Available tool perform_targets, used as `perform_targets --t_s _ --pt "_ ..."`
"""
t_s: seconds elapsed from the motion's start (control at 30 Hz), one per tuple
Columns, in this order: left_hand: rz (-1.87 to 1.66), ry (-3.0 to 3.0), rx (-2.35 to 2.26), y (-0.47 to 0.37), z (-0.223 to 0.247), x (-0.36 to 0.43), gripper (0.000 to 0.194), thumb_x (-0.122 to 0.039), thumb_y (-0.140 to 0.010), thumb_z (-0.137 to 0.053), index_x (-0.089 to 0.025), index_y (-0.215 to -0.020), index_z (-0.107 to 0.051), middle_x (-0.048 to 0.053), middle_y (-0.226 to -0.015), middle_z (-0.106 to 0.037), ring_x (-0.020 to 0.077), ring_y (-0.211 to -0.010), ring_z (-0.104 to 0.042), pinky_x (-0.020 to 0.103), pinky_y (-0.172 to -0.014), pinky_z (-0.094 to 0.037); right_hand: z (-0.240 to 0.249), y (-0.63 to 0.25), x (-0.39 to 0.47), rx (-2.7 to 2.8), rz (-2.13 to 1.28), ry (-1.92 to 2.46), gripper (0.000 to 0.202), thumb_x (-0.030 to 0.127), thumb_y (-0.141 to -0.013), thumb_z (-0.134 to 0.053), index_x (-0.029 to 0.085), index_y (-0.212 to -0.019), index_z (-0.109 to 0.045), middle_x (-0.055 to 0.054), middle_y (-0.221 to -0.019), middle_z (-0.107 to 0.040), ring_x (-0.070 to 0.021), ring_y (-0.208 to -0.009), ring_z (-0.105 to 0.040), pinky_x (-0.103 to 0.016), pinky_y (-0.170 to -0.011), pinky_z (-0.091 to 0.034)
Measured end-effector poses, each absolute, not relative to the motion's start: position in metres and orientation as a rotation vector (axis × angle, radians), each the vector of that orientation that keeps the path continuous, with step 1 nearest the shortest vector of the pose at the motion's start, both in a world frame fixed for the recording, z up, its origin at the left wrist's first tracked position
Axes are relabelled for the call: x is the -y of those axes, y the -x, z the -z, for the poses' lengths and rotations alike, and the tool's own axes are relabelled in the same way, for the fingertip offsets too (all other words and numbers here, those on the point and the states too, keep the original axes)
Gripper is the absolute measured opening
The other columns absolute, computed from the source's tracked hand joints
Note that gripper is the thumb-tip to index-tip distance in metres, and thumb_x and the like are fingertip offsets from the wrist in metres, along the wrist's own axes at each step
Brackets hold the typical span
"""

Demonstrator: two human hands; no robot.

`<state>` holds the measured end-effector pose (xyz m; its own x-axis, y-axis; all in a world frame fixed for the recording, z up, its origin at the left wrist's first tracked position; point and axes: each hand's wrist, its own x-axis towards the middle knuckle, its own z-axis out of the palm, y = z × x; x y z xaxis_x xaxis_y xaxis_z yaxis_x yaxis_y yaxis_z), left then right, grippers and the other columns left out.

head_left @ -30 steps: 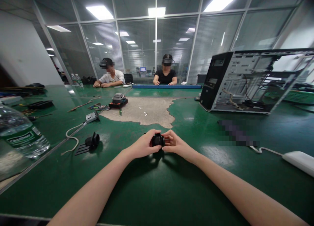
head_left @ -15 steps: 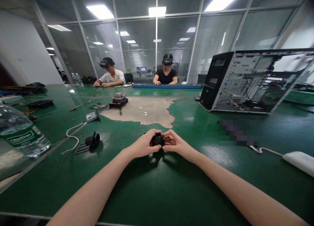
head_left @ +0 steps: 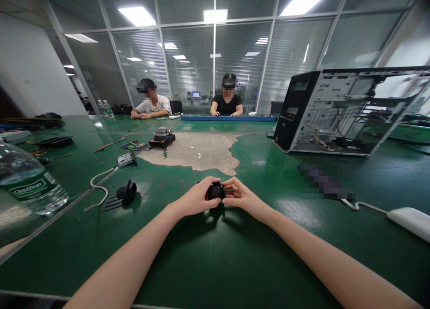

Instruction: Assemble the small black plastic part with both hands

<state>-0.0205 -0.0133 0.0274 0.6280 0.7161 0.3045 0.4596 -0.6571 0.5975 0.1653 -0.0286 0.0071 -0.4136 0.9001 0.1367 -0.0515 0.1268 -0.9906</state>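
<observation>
Both of my hands grip a small black part [head_left: 216,191] just above the green tabletop [head_left: 215,259], near the middle of the view. My left hand [head_left: 198,197] wraps its fingers and thumb round the part's left side. On the right side, my right hand [head_left: 240,196] pinches the part between thumb and fingertips. Its underside and far side are partly hidden by my fingers. To the left lies another black part [head_left: 126,191] with long thin prongs.
A water bottle [head_left: 33,179] stands at the left, near a metal connector [head_left: 126,159] with a pale cable. An open computer case [head_left: 302,112] stands back right. A white power strip [head_left: 410,221] lies at the right. Two people sit across the table.
</observation>
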Motion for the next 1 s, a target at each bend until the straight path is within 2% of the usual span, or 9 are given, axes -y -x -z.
perform_targets --t_s 0.07,0.2,0.27,0.4,0.57,0.73,0.87,1.0 --pt "-0.733 -2.385 -0.924 0.0206 -0.0267 0.0128 0.047 -0.024 -0.069 -0.056 -0.019 -0.113 -0.040 0.005 -0.103 -0.053 0.0193 -0.089 -0.053 0.031 -0.078 -0.042 -0.0068 -0.1661 0.0286 1.569 -1.419 0.824 0.040 0.023 -0.060 -0.071 0.022 -0.091 -0.045 -0.001 -0.093 -0.055 -0.0143 -0.088 -0.054 -0.033 -0.083 -0.039" --pt "-0.744 -2.376 -0.931 0.0204 -0.0251 0.0119 0.047 -0.024 -0.069 -0.056 -0.019 -0.113 -0.040 0.005 -0.102 -0.053 0.0187 -0.087 -0.053 0.031 -0.076 -0.042 -0.0063 -0.1648 0.0295 1.558 -1.356 0.879 0.027 0.029 -0.069 -0.063 0.021 -0.089 -0.047 -0.001 -0.089 -0.056 -0.0140 -0.085 -0.053 -0.033 -0.080 -0.040" --pt "-0.752 -2.374 -0.935 0.0203 -0.0248 0.0118 0.046 -0.024 -0.069 -0.056 -0.019 -0.112 -0.040 0.005 -0.103 -0.053 0.0189 -0.088 -0.053 0.031 -0.077 -0.042 -0.0062 -0.1637 0.0297 1.542 -1.346 0.909 0.027 0.030 -0.071 -0.061 0.022 -0.092 -0.047 -0.001 -0.089 -0.056 -0.0139 -0.084 -0.054 -0.033 -0.080 -0.040" --pt "-0.754 -2.379 -0.928 0.0208 -0.0253 0.0121 0.046 -0.024 -0.069 -0.056 -0.020 -0.113 -0.040 0.004 -0.104 -0.052 0.0191 -0.091 -0.052 0.031 -0.079 -0.041 -0.0060 -0.1638 0.0288 1.532 -1.363 0.955 0.033 0.030 -0.069 -0.062 0.022 -0.096 -0.046 -0.002 -0.092 -0.055 -0.0145 -0.084 -0.054 -0.034 -0.081 -0.040" --pt "-0.724 -2.385 -0.926 0.0215 -0.0258 0.0123 0.048 -0.025 -0.069 -0.056 -0.020 -0.114 -0.039 0.006 -0.106 -0.052 0.0198 -0.092 -0.052 0.032 -0.079 -0.041 -0.0069 -0.1666 0.0291 1.581 -1.423 0.813 0.037 0.023 -0.061 -0.070 0.022 -0.088 -0.045 0.000 -0.093 -0.055 -0.0140 -0.087 -0.054 -0.033 -0.083 -0.039" --pt "-0.728 -2.383 -0.947 0.0208 -0.0267 0.0126 0.047 -0.025 -0.069 -0.056 -0.020 -0.113 -0.040 0.006 -0.105 -0.052 0.0201 -0.091 -0.052 0.032 -0.078 -0.042 -0.0095 -0.1640 0.0310 1.558 -1.351 0.894 0.024 0.029 -0.069 -0.063 0.021 -0.086 -0.047 -0.001 -0.090 -0.056 -0.0139 -0.085 -0.054 -0.033 -0.081 -0.040" --pt "-0.731 -2.386 -0.935 0.0207 -0.0271 0.0128 0.046 -0.024 -0.070 -0.055 -0.020 -0.113 -0.040 0.005 -0.105 -0.052 0.0195 -0.091 -0.052 0.032 -0.079 -0.042 -0.0076 -0.1630 0.0292 1.544 -1.339 0.947 0.032 0.030 -0.068 -0.062 0.021 -0.095 -0.048 -0.002 -0.093 -0.055 -0.0154 -0.087 -0.054 -0.035 -0.083 -0.040" --pt "-0.733 -2.382 -0.929 0.0210 -0.0258 0.0123 0.048 -0.024 -0.069 -0.056 -0.020 -0.114 -0.039 0.005 -0.106 -0.052 0.0195 -0.091 -0.052 0.032 -0.079 -0.042 -0.0051 -0.1654 0.0276 1.573 -1.382 0.885 0.035 0.027 -0.064 -0.066 0.021 -0.093 -0.047 -0.004 -0.098 -0.055 -0.0161 -0.091 -0.053 -0.036 -0.084 -0.040"
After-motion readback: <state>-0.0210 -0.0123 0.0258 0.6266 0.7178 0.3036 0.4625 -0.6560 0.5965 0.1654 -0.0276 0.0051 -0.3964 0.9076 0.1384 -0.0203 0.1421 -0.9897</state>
